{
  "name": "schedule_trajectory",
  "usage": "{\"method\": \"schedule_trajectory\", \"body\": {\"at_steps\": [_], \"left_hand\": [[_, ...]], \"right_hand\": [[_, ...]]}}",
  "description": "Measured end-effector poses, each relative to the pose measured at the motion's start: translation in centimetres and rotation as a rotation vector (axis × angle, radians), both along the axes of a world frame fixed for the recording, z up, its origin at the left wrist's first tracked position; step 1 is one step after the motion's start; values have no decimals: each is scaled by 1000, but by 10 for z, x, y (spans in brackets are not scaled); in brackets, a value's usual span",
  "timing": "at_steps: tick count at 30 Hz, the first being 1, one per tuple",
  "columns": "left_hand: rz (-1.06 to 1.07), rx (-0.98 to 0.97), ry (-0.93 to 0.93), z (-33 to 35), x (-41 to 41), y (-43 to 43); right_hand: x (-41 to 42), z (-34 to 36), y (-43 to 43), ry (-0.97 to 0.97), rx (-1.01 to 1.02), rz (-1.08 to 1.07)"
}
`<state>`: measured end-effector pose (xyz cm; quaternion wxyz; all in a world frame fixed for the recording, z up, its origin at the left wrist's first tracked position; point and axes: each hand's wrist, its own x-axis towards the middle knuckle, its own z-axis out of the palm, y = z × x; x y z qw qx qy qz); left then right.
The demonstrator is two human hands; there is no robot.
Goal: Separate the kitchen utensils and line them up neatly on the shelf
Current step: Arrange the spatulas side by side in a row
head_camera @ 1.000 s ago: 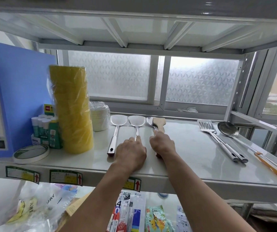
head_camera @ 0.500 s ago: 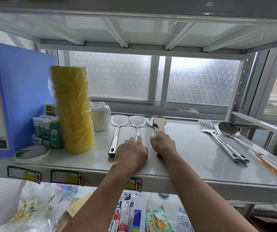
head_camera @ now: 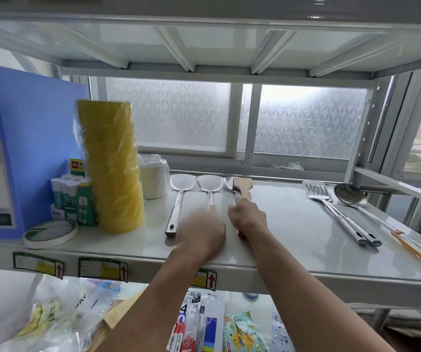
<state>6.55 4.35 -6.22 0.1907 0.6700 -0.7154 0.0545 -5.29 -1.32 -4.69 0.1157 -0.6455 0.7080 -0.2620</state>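
On the white shelf [head_camera: 293, 240] two steel skimmers lie side by side, heads toward the window: the left skimmer [head_camera: 178, 196] and the middle skimmer [head_camera: 209, 186]. My left hand [head_camera: 200, 233] rests over the middle skimmer's handle, fingers curled down on it. To their right, a wooden spatula [head_camera: 243, 185] lies over a steel spoon [head_camera: 229, 183]. My right hand [head_camera: 248, 218] covers their handles; which one it grips is hidden. Far right lie a slotted steel turner [head_camera: 317, 193], a steel ladle [head_camera: 350, 195] and an orange-handled utensil [head_camera: 417, 252].
A blue file box [head_camera: 21, 148], glue sticks [head_camera: 70, 196], a tall stack of yellow tape rolls [head_camera: 111, 163], white tape rolls [head_camera: 153, 179] and a flat tape ring [head_camera: 50, 232] fill the shelf's left. Frosted windows stand behind. Bags and stationery sit below.
Both hands stay on the handles, almost where they were. My left hand looks blurred and has shifted slightly.
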Motion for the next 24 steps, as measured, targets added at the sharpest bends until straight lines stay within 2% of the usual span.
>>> {"method": "schedule_trajectory", "body": {"at_steps": [13,19,21,24], "left_hand": [[-23,-3,32,1,1,1],[-16,-20,66,2,0,4],[-4,-106,66,2,-1,5],[-85,-351,0,6,-2,11]], "right_hand": [[0,-2,-3,-5,9,3],[-1,3,-1,-98,19,25],[-3,5,0,-195,11,13],[-8,8,1,-413,-46,-14]]}}
